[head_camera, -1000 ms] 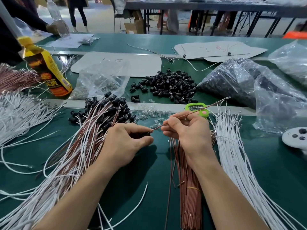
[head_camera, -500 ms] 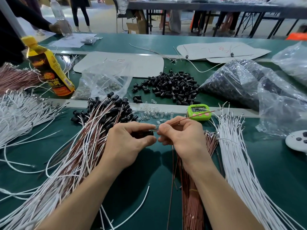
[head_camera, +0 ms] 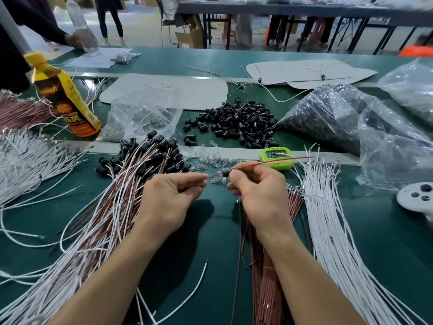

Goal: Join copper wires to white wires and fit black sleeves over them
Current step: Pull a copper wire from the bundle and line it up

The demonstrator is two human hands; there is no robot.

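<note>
Left hand (head_camera: 173,198) pinches the copper wire's (head_camera: 269,162) end. Right hand (head_camera: 260,191) grips it at a black sleeve (head_camera: 225,173). A green timer (head_camera: 277,158) lies just beyond; white wires (head_camera: 332,219) are to its right.

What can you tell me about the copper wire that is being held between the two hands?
The copper wire is a single thin, reddish-brown strand, fairly straight with a slight bow. It is held in the air above the green table, rising gently toward the right. The left hand pinches one end, and the right hand pinches it further along, where a small black sleeve sits on it. The free end sticks out past the right hand, crossing in front of the green timer.
</note>
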